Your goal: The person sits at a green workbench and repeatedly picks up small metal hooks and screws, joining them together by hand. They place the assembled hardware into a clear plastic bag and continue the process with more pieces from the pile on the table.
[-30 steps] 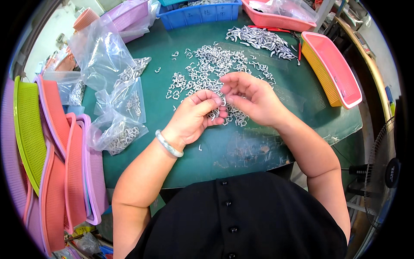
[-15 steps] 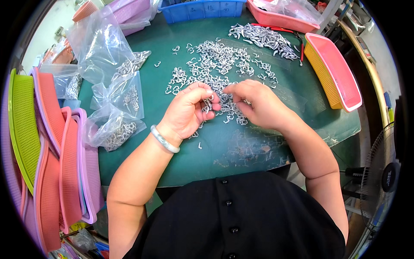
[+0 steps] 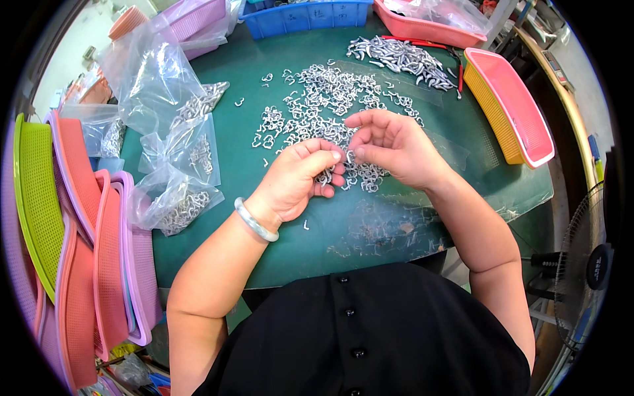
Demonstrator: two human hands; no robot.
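Head view: sorting small metal hooks (image 3: 330,99) on green table (image 3: 396,224).
Left hand (image 3: 297,181) and right hand (image 3: 389,148) meeting over pile's near edge, fingertips pinched narrow on single hooks; filled plastic bags (image 3: 175,165) lying left.

green table (image 3: 409,224), fan (image 3: 588,270) at right

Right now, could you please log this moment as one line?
left hand: pinching hooks | right hand: fingertips meeting left | metal hooks: piled on green table | filled bags: left
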